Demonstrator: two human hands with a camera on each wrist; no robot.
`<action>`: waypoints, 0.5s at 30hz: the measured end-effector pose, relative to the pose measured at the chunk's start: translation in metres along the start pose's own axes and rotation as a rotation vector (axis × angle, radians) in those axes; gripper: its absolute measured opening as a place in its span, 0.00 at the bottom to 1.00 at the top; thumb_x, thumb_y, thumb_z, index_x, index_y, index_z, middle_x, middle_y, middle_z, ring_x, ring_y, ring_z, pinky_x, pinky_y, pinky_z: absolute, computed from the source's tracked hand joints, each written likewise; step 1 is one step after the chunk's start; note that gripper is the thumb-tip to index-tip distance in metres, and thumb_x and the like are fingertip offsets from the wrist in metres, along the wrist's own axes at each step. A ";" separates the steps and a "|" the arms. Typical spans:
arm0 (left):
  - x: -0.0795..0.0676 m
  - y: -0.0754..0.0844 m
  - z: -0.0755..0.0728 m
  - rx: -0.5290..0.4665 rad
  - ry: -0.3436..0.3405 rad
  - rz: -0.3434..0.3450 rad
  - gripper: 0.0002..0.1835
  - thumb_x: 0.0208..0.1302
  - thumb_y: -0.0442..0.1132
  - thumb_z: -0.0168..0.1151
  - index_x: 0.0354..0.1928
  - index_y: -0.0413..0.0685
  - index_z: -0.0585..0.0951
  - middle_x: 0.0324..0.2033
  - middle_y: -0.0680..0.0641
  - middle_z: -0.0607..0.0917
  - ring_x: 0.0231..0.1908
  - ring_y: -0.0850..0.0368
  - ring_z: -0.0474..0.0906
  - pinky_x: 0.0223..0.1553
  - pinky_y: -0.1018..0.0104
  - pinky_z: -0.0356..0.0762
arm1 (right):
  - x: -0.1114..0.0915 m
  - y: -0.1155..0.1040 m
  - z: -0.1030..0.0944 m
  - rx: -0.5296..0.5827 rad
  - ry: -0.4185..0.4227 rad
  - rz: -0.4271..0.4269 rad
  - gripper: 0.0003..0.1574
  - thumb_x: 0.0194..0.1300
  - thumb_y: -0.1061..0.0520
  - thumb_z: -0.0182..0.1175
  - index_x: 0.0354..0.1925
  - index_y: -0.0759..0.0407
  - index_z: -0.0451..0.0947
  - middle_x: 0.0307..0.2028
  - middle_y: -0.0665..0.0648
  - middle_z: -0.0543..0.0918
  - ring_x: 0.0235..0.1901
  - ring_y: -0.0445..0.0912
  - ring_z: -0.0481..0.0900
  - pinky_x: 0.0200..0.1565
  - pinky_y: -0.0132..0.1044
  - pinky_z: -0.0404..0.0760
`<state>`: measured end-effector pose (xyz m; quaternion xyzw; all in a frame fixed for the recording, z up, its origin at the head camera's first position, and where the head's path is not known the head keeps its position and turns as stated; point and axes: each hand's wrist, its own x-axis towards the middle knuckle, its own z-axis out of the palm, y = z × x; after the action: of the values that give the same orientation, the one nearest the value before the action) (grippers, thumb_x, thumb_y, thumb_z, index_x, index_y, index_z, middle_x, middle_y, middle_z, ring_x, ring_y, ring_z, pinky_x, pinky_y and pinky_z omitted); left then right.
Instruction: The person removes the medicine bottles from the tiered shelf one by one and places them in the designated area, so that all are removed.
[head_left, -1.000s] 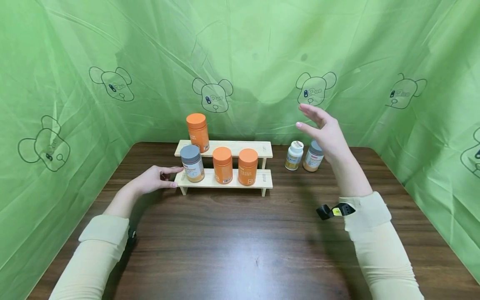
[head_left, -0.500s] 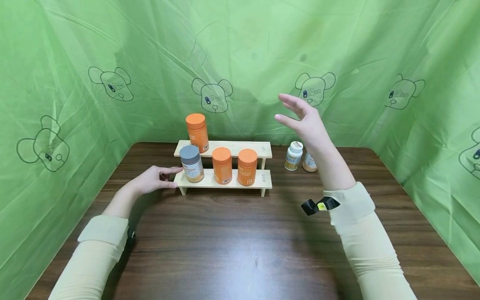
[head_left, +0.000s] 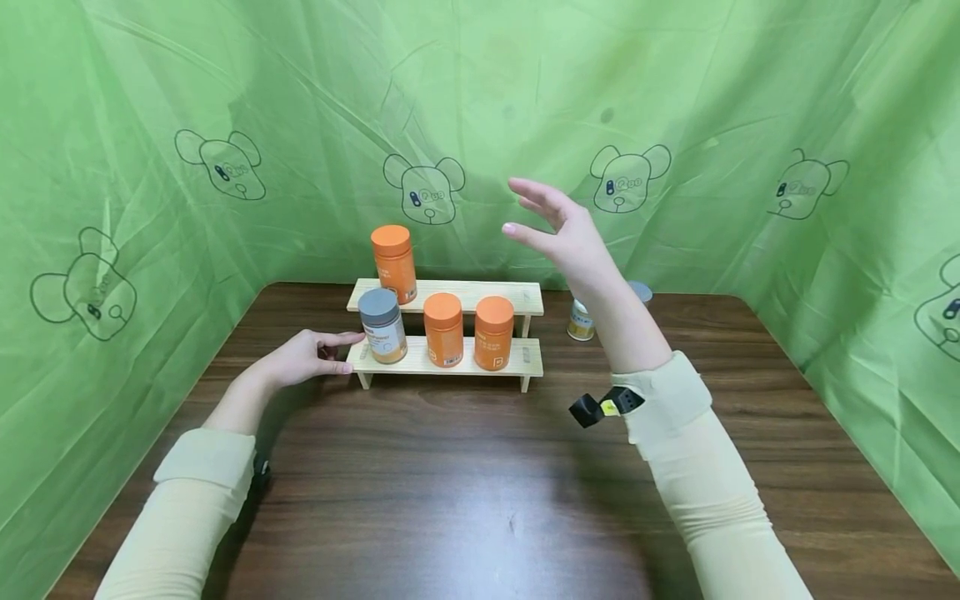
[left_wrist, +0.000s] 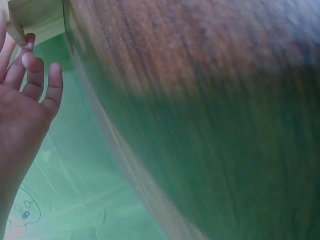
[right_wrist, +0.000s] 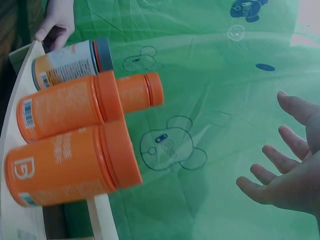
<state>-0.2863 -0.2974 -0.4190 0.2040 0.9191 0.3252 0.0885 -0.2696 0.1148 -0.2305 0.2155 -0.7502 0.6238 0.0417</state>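
Observation:
My left hand (head_left: 300, 360) pinches the left end of the lower tier of a two-step wooden rack (head_left: 480, 297), thumb in front and fingers behind. On that tier stand a grey-capped bottle (head_left: 383, 329) and two orange bottles, a middle one (head_left: 445, 331) and a right one (head_left: 493, 335). Another orange bottle (head_left: 395, 267) stands at the left of the upper tier. My right hand (head_left: 562, 233) is raised above and right of the rack, holding nothing, its fingers spread from the thumb. In the right wrist view that right hand (right_wrist: 295, 160) is well apart from the bottles.
Behind my right forearm, on the dark wooden table (head_left: 420, 475), stand a small white bottle (head_left: 581, 323) and a second grey-capped bottle (head_left: 640, 291), both partly hidden. Green cloth (head_left: 510, 108) printed with bear heads closes off the back and sides.
My right hand has moved left and slightly up, from beside the two right-hand bottles toward the rack, and its forearm now covers much of them. The left hand has stayed at the rack's end.

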 end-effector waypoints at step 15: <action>-0.001 0.000 0.000 0.013 0.008 0.001 0.34 0.53 0.53 0.69 0.63 0.55 0.73 0.33 0.47 0.83 0.29 0.57 0.68 0.30 0.67 0.68 | 0.002 -0.023 0.053 -0.036 -0.045 -0.001 0.38 0.58 0.58 0.66 0.66 0.49 0.66 0.67 0.45 0.65 0.67 0.45 0.60 0.60 0.44 0.68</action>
<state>-0.2857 -0.2980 -0.4189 0.2037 0.9216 0.3199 0.0833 -0.2516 0.0608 -0.2205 0.2294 -0.7619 0.6051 0.0290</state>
